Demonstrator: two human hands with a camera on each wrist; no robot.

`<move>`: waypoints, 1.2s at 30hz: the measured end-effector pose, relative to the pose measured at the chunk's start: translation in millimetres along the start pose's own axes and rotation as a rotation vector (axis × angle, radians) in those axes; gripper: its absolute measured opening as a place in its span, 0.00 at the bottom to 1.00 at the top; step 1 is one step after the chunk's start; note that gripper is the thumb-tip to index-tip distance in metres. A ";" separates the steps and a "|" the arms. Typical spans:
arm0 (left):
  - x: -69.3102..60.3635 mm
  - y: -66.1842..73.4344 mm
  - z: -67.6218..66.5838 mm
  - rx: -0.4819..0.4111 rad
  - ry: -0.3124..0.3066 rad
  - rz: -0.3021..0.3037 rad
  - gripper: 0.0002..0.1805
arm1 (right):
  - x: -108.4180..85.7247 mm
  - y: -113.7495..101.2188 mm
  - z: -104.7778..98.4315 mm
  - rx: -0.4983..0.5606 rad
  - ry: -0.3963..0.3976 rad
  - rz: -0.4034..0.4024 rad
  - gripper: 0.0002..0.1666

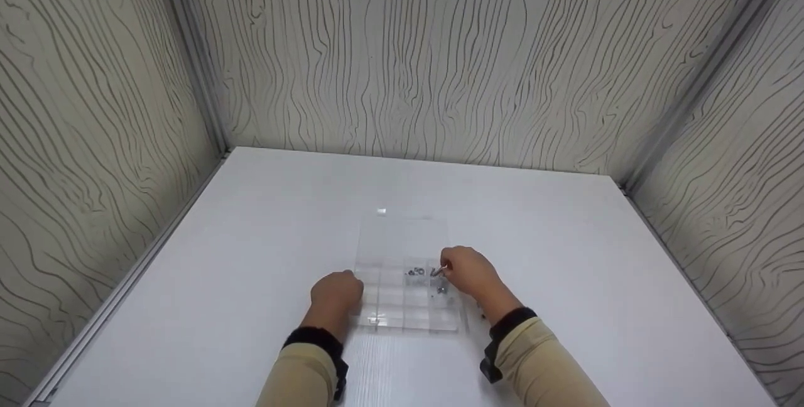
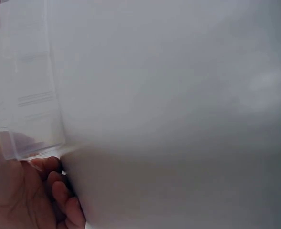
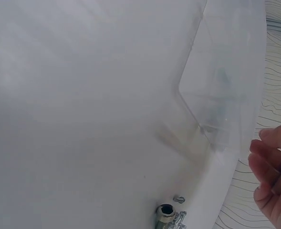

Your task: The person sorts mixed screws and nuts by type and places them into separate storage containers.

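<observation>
Two hands share the clear box [image 1: 414, 330], which lies open on the table [image 1: 270, 237] before me, lid [image 1: 402, 234] toward twelve. My left hand [image 1: 338, 294] grips its nine o'clock edge, fingers curled; I judge a light, steady hold best, since thin plastic could slide or tip. My right hand [image 1: 468, 269] is at two o'clock, thumb and fingers drawn narrow above the cells [image 1: 442, 301]; I cannot tell whether anything is between them. Small parts [image 1: 416, 271] lie in cells at one and three o'clock. To work cleanly, I should aim low and centred, clear of the dividers [image 1: 404, 300], and avoid brushing the loose hardware [image 3: 166, 217] at four o'clock.
</observation>
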State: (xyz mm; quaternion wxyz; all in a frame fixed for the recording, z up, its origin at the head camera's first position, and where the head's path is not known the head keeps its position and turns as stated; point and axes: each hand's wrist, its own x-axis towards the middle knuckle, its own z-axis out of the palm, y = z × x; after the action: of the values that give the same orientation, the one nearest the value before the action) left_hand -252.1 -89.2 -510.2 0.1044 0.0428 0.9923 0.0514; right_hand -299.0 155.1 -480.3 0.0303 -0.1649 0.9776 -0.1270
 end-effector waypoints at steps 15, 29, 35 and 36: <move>1.0 -0.5 2.0 0.033 -0.009 0.022 0.08 | -10.3 29.9 -14.0 -0.059 0.018 0.018 0.02; 3.3 -3.2 1.2 0.014 -0.023 0.009 0.09 | -21.0 66.2 -14.0 -0.055 -0.107 0.182 0.06; 2.1 -2.7 -0.2 0.004 -0.036 0.015 0.10 | -24.2 73.4 -7.8 -0.054 -0.114 0.182 0.08; 1.8 -2.5 -0.6 -0.002 -0.041 0.013 0.10 | -24.5 74.2 -6.8 -0.055 -0.118 0.180 0.08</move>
State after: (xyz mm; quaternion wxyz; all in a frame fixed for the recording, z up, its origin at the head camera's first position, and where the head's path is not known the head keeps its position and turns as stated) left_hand -254.2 -91.6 -510.3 0.1243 0.0504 0.9896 0.0522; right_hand -299.9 232.5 -492.5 0.0946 -0.0847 0.9881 -0.0869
